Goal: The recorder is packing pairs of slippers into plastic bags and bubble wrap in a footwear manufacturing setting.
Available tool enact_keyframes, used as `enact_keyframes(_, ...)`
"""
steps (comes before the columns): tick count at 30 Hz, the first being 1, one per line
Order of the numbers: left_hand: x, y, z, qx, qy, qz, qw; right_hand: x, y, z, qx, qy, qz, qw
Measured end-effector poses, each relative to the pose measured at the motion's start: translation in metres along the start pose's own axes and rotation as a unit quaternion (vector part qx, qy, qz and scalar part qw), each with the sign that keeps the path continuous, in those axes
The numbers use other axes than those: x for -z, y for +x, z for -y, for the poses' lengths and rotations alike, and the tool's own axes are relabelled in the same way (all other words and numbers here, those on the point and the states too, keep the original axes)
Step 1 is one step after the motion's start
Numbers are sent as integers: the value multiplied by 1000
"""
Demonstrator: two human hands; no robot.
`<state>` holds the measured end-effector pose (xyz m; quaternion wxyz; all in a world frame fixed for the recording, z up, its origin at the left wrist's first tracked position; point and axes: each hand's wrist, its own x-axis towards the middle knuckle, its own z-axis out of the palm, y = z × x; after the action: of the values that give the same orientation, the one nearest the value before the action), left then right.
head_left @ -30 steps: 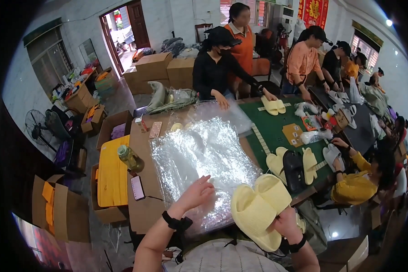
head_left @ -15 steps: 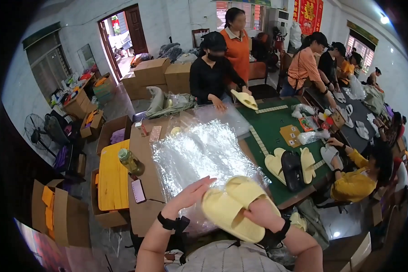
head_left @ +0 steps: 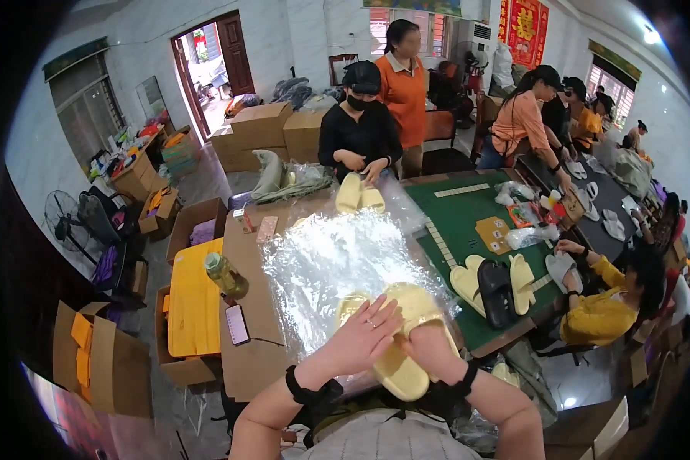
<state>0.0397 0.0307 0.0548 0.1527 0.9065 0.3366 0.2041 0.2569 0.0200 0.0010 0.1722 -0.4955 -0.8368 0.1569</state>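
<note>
A pair of pale yellow slippers (head_left: 403, 377) lies toe-forward at the near edge of the clear plastic bags (head_left: 307, 264). My right hand (head_left: 429, 351) grips the pair, with its fingers tucked out of sight at a strap opening. Flat and stretched out, my left hand (head_left: 366, 335) rests across the left slipper, hiding its middle. Shiny film seems to overlap the left toe; I cannot tell how far inside a bag it sits. Dark bands circle both my wrists.
Across the table a person in black handles yellow slippers (head_left: 349, 195). Right, a green mat (head_left: 456, 207) bears yellow slippers and a black slipper (head_left: 496, 295). A bottle (head_left: 226, 276) and a phone (head_left: 237, 325) stand left. A yellow-sleeved person (head_left: 602, 307) sits right.
My slippers have turned toe-forward and moved onto the bags. My left hand has come right and now lies over them. The person opposite has brought a slipper down in front of their body.
</note>
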Motion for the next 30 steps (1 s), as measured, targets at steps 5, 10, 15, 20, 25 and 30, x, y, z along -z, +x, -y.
enact_keyframes(5,3,-7,3,-23,-6,16,1000,-17,10,3,51,-6,-24,998)
enact_keyframes(10,2,-8,-6,-48,-25,79,995,-85,33,-24,-32,475,-110,872)
enact_keyframes(15,2,-35,-14,-26,-8,36,999,2,115,55,-168,52,110,978)
enact_keyframes(20,2,-36,-8,2,5,6,1000,-62,151,12,-42,21,-123,991)
enact_keyframes(25,-8,-67,35,56,-6,34,998,-86,109,7,74,-42,-107,991)
enact_keyframes(30,0,-92,42,96,-114,-176,973,-67,33,15,105,57,-108,987)
